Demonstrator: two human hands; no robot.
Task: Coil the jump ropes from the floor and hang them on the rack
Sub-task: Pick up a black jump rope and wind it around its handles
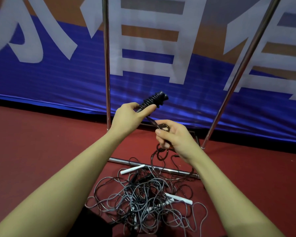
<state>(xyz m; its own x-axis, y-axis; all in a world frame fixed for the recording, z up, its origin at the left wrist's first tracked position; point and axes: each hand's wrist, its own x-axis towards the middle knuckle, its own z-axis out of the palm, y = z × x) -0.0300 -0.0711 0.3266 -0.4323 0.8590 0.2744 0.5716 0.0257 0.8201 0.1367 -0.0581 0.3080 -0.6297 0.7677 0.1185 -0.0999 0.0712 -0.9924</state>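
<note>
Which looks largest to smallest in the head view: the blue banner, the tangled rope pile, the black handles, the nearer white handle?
1. Blue banner
2. Tangled rope pile
3. Black handles and nearer white handle: look alike in size, and they sit at different depths, so unranked.

A blue banner (58, 79) with white characters meets the red floor (41, 142).

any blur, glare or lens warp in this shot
Head view: wide-angle warp splays the rack poles outward and stretches the forearms at the bottom corners. The banner lettering is soft at upper left, and its blue fabric shows sheen streaks. The left hand, right hand and the rope pile look fairly sharp. Lighting is dim and even.
</note>
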